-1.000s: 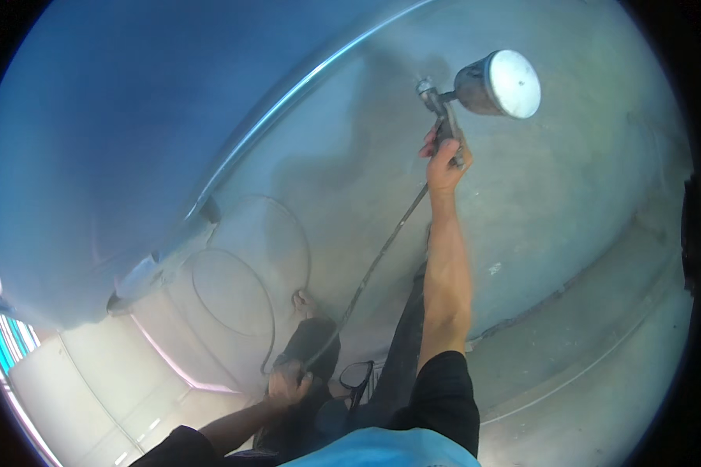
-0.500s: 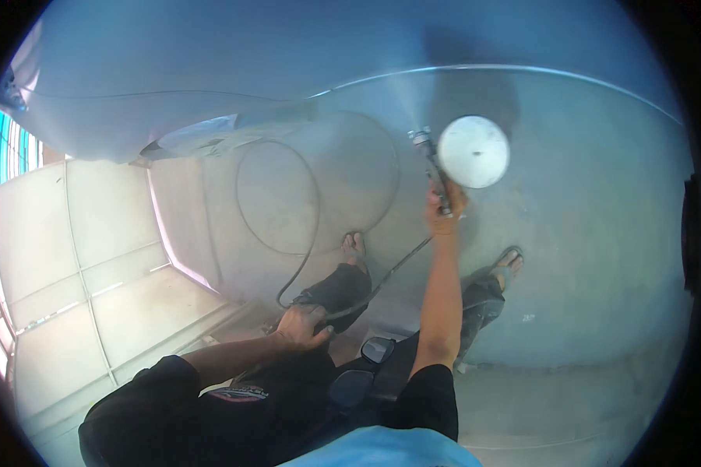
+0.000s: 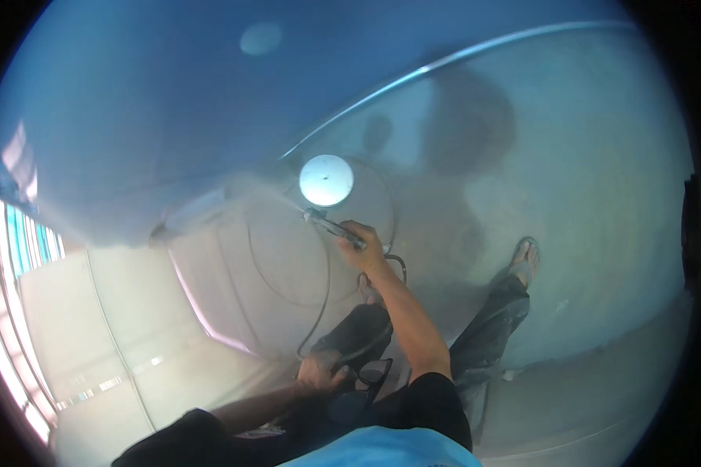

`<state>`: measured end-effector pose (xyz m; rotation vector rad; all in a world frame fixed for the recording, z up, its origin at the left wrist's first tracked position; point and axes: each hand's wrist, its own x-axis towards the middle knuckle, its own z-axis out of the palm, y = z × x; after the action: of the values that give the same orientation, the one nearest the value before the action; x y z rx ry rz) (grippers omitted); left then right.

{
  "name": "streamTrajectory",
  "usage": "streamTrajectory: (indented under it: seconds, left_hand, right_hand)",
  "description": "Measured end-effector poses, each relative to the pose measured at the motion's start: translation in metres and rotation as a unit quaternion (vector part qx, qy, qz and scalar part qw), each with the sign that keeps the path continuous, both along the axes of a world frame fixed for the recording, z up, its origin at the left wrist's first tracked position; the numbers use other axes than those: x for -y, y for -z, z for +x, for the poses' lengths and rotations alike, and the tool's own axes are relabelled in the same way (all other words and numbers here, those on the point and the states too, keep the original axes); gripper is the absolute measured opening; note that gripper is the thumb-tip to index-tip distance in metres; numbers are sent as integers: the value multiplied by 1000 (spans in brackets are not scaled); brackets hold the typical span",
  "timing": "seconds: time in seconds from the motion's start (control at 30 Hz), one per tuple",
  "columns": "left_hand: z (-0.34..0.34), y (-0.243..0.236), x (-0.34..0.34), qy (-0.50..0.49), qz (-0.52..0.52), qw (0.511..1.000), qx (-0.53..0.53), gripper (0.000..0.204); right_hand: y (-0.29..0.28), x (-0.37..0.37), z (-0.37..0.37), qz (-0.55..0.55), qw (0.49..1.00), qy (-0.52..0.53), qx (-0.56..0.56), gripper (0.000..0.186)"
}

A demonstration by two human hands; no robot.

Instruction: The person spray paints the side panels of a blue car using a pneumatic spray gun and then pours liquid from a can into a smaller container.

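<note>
My right hand [image 3: 364, 245] is wrapped round the grip of a spray gun [image 3: 333, 226]. A round, whitish cup lid [image 3: 326, 180] shows at the gun, and pale mist fans out from the nozzle to the upper left. The mist drifts toward a large, smooth blue panel [image 3: 171, 101] that fills the top of the view. By my left thigh, my left hand [image 3: 321, 371] is closed around a dark hose [image 3: 325, 303], its fingers a little blurred. The hose loops over the floor and another stretch of it hangs behind my right wrist.
The panel's lower edge [image 3: 424, 70] curves over the pale floor [image 3: 592, 257]. Wrinkled clear sheeting [image 3: 199, 214] hangs from its left end. Light wall panels [image 3: 93, 335] stand at left. Both my feet are on the floor, the right foot [image 3: 525, 259] farther out. Glasses [image 3: 374, 377] hang at my chest.
The spray gun in my right hand has swept left and tilted, its mist now pointing left instead of up. The view has turned, and my left hand stays on the hose.
</note>
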<state>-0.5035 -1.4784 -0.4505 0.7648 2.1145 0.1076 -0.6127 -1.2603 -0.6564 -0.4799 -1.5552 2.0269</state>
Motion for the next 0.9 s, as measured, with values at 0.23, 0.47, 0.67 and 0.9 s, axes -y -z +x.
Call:
streamTrajectory:
  seconds: [0.23, 0.47, 0.67, 0.9]
  left_hand:
    - [16, 14, -16, 62, -46, 997, -13, 37]
    - [5, 26, -11, 25, -135, 991, 6, 43]
    - [33, 18, -50, -4, -141, 990, 25, 49]
    - [-60, 19, 18, -4, -29, 998, 63, 32]
  right_hand:
    - [17, -162, 71, -120, 983, 135, 24, 55]
    - [-10, -315, 109, -195, 934, 294, -49, 70]
    - [-50, -455, 151, -153, 932, 327, -27, 70]
    - [-49, -409, 113, -112, 883, 454, 46, 67]
